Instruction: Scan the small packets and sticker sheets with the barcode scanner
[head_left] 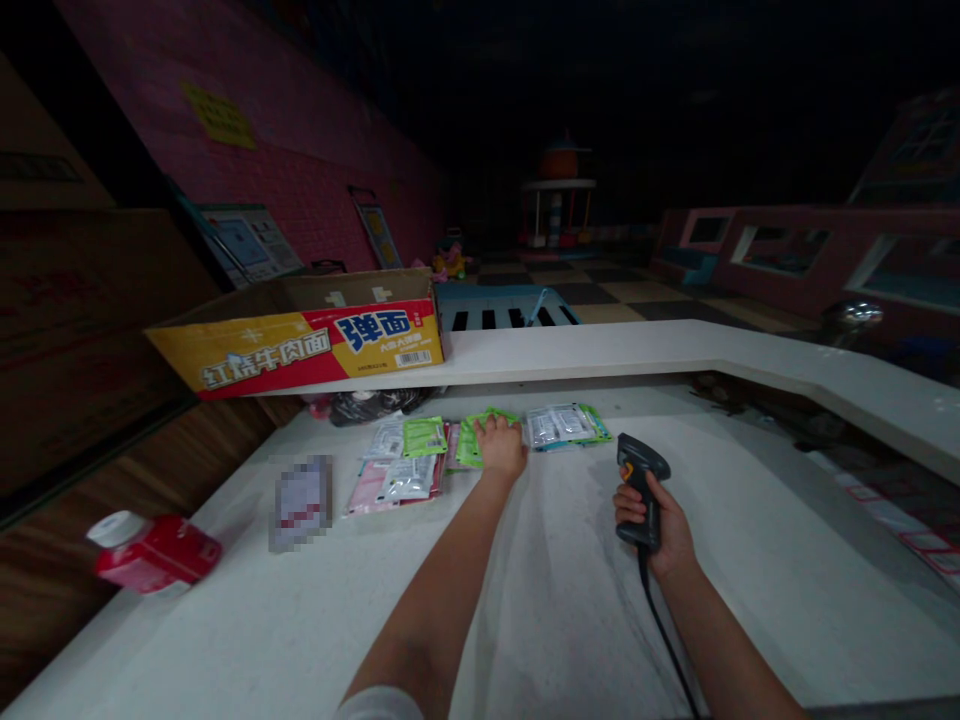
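Observation:
My right hand [660, 520] is wrapped round the grip of a black corded barcode scanner [643, 480], held above the right part of the white counter. Its head points away from me and to the left. My left hand [502, 448] reaches forward onto a green packet [471, 442], fingers apart and touching it. Left of that hand lies a loose pile of packets: another green packet [424, 436], a silvery packet [409, 480] and a pink packet [369, 487]. On its right is a stack of clear-wrapped packets [561, 426] with a green edge.
A red bottle with a white cap [161, 552] lies at the left, beside a pixelated item [301, 502]. A yellow and red cardboard box [322, 345] stands on the raised white ledge [570, 348]. The scanner's cable [667, 635] trails toward me. A dark bundle [371, 405] sits under the ledge.

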